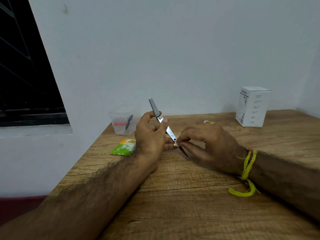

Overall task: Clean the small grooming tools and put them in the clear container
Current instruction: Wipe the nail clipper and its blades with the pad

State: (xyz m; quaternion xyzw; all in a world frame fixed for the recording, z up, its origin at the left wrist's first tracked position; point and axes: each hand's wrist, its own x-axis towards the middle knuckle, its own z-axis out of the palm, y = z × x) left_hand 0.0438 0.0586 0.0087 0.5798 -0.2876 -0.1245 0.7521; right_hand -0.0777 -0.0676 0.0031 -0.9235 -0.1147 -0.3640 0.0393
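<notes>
Forearms lie across the grainy brown wooden table (199, 196), both wrists resting on it; the left hand (150, 137) is raised on its edge, thumb and curled fingers gripping the middle of a slim silver metal nail clipper (161, 119) whose flat lever tilts up and away, while a thin dark blade unfolded from its lower end slants down toward the tabletop; the right hand (207, 146), wearing a frayed yellow thread band (247, 168) at the wrist, pinches a small whitish wad (175, 144) against that blade's pivot with fingertips drawn together. Behind the left hand stands a clear, square-sided plastic container (124, 119) holding a dark tool and something pink; a crinkled green sachet (123, 148) lies just beside the left wrist; a white cardboard box (252, 106) stands well apart at the wall.
</notes>
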